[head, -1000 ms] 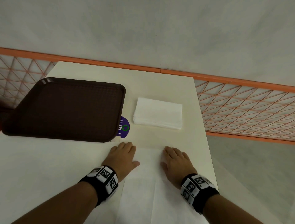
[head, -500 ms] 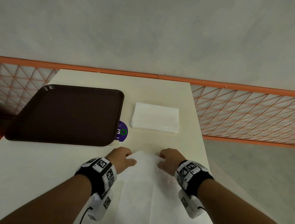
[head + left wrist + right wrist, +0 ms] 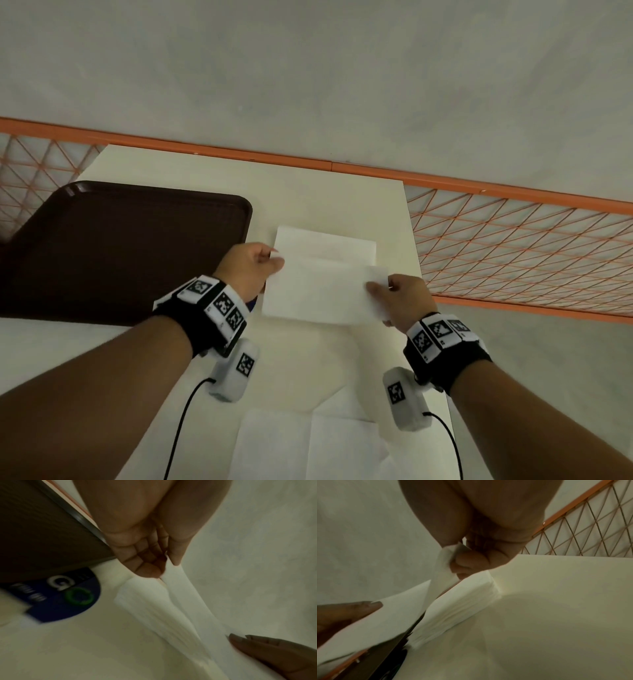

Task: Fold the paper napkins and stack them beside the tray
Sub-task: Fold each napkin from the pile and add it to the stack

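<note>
Both hands hold one folded white napkin (image 3: 318, 294) in the air, just above and in front of the stack of folded napkins (image 3: 325, 245). My left hand (image 3: 274, 265) pinches its left edge, with the thumb on top. My right hand (image 3: 378, 287) pinches its right corner. The left wrist view shows the napkin (image 3: 180, 595) stretching from my left hand (image 3: 164, 568) over the stack's layered edge (image 3: 150, 608). In the right wrist view my right hand (image 3: 453, 557) grips the napkin (image 3: 385, 615) above the stack (image 3: 462, 608). The brown tray (image 3: 120, 246) lies left of the stack.
Unfolded white napkins (image 3: 308, 445) lie at the near table edge between my forearms. A round blue sticker (image 3: 68, 595) shows by the tray's corner. An orange lattice fence (image 3: 513, 246) runs behind and to the right of the cream table (image 3: 342, 192).
The hands went from pressing flat on the napkin near me to pinching its ends. They lifted it and carried it away from me, over the stack.
</note>
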`<action>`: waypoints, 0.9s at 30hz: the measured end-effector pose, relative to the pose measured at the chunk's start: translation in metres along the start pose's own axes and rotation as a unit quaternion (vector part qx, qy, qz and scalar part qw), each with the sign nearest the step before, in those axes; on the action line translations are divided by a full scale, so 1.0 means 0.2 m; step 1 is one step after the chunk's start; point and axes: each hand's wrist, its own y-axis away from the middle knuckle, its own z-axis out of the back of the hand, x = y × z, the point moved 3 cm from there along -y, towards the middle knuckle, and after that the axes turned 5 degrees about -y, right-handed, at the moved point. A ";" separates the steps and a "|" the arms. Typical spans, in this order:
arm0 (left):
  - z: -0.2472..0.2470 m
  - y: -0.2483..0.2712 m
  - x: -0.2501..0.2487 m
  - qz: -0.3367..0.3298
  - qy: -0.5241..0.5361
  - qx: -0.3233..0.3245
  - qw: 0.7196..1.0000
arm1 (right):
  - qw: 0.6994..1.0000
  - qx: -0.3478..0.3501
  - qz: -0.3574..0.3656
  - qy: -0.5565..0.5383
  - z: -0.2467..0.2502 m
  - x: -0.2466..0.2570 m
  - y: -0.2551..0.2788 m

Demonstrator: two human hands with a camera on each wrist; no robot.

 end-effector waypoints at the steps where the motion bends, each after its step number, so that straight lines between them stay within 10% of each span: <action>1: 0.00 -0.05 -0.03 -0.012 -0.013 -0.015 1.000 | 1.000 -0.009 0.000 0.010 0.01 0.01 -0.05; 15: -0.13 -0.52 -0.04 -0.017 -0.236 -0.058 0.970 | 0.986 -0.039 -0.047 0.157 -0.05 0.08 -0.48; 27: -0.05 -0.41 -0.05 -0.029 -0.329 -0.066 0.941 | 0.969 -0.058 -0.073 0.229 0.03 0.06 -0.28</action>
